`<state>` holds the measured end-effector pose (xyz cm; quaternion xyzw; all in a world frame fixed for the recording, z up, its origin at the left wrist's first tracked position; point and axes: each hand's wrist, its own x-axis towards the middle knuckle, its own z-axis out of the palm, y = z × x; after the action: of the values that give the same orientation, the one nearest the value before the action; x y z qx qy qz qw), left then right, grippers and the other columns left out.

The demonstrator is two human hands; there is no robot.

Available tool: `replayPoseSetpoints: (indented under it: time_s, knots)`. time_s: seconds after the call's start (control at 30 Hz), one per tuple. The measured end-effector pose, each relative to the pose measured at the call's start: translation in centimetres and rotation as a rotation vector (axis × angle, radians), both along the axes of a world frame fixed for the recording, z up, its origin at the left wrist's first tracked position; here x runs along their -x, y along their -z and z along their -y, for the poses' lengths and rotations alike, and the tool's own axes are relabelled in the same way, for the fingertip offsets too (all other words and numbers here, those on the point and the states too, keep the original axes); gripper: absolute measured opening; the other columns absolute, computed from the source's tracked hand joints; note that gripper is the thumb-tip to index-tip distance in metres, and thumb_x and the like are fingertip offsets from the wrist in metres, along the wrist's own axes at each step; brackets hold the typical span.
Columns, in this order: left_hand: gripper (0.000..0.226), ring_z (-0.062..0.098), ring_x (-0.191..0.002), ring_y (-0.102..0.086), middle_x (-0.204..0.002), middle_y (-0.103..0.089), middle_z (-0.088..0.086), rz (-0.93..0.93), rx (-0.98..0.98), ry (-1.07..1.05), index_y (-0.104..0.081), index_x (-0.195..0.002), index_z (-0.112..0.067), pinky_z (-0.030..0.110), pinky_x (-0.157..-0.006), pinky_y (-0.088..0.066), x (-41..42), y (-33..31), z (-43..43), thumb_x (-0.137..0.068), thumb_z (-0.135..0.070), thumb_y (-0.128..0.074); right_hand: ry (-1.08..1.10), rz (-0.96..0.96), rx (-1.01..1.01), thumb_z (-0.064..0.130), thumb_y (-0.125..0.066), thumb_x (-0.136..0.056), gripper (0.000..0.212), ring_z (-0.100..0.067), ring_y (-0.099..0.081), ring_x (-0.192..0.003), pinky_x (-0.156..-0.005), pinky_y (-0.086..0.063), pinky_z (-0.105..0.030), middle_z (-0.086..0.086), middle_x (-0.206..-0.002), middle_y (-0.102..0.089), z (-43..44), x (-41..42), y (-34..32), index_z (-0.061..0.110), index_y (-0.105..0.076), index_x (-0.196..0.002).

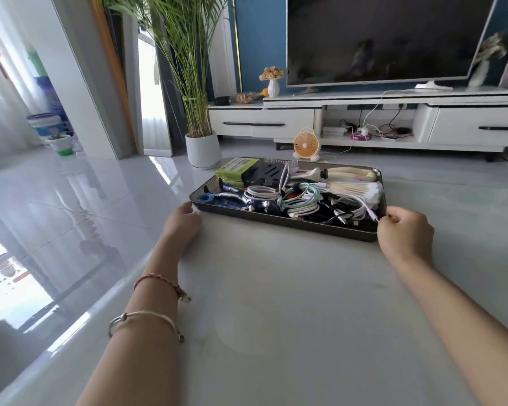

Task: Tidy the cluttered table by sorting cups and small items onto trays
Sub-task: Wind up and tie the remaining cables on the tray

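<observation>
- The tray sits on the far side of the table, heaped with coiled cables and cotton swabs
- I judge it stiff and fairly light, with a loose load; I'd hold both short ends and keep it level
- My right hand curls round the rim at its right near corner
- My left hand, fingers bent, meets the left near corner; I cannot tell if it grips

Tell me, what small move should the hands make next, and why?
Probably grip and slide the tray aside, kept level: the left hand and right hand sit at its near corners, and it is heaped with loose cables that could spill.
</observation>
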<state>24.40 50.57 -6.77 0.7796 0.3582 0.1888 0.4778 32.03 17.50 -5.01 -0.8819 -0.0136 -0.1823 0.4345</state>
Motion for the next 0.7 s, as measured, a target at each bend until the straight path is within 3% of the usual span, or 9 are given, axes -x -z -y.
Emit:
replayPoseSetpoints:
  time_s: [0.1, 0.23, 0.37, 0.47, 0.53, 0.7]
  knots:
    - [0.037, 0.039, -0.110, -0.055, -0.125, -0.055, 0.021, -0.027, -0.053, 0.052, -0.054, -0.123, -0.016, 0.037, -0.081, -0.046, -0.1, -0.1, 0.3, -0.088, -0.014, -0.045, -0.048, 0.031, 0.035, -0.003, -0.041, -0.081, 0.016, -0.033, -0.034, -0.065, -0.056, -0.022, -0.036, -0.013, -0.053, -0.032, 0.1, -0.7, 0.0, -0.001, -0.042, -0.065]
    - [0.035, 0.029, -0.080, -0.059, -0.110, -0.063, 0.018, -0.040, -0.055, 0.052, -0.058, -0.108, -0.031, 0.034, -0.075, -0.046, -0.1, -0.1, 0.3, -0.076, -0.022, -0.047, -0.113, 0.043, 0.091, -0.003, -0.040, -0.085, 0.024, -0.031, -0.031, -0.065, -0.057, -0.013, -0.037, -0.010, -0.054, -0.030, 0.1, -1.5, 0.5, 0.000, -0.035, -0.061]
    - [0.044, 0.037, -0.096, -0.062, -0.111, -0.063, 0.019, -0.054, -0.061, 0.046, -0.059, -0.107, -0.033, 0.040, -0.083, -0.049, -0.2, 0.1, -0.2, -0.066, -0.031, -0.044, -0.084, 0.060, 0.098, -0.005, -0.039, -0.085, 0.038, -0.029, -0.027, -0.066, -0.056, -0.003, -0.034, -0.006, -0.054, -0.025, -0.5, -1.8, 0.7, 0.011, -0.022, -0.055]
    - [0.035, 0.026, -0.079, -0.058, -0.106, -0.064, 0.016, -0.038, -0.075, 0.048, -0.058, -0.104, -0.033, 0.040, -0.082, -0.050, 0.0, -0.3, 0.1, -0.072, -0.027, -0.047, -0.065, 0.051, 0.097, -0.004, -0.039, -0.086, 0.040, -0.028, -0.028, -0.071, -0.055, -0.006, -0.031, -0.011, -0.061, -0.031, -0.9, -2.1, 0.7, 0.013, -0.021, -0.055]
    - [0.043, 0.025, -0.079, -0.058, -0.106, -0.064, 0.016, -0.017, -0.079, 0.057, -0.057, -0.105, -0.036, 0.043, -0.086, -0.049, -0.1, -0.1, 0.1, -0.064, -0.030, -0.045, -0.066, 0.047, 0.091, -0.002, -0.039, -0.087, 0.040, -0.028, -0.029, -0.073, -0.056, -0.007, -0.030, -0.017, -0.072, -0.038, -1.0, -2.4, 0.9, 0.014, -0.020, -0.056]
    - [0.063, 0.036, -0.107, -0.058, -0.118, -0.061, 0.014, -0.048, -0.157, 0.063, -0.052, -0.125, -0.033, 0.045, -0.094, -0.047, -0.4, 0.6, 0.3, -0.063, -0.037, -0.042, -0.057, 0.023, 0.078, 0.000, -0.037, -0.089, 0.040, -0.027, -0.031, -0.075, -0.059, -0.015, -0.029, -0.020, -0.080, -0.040, -0.8, -2.8, 1.0, 0.015, -0.021, -0.056]
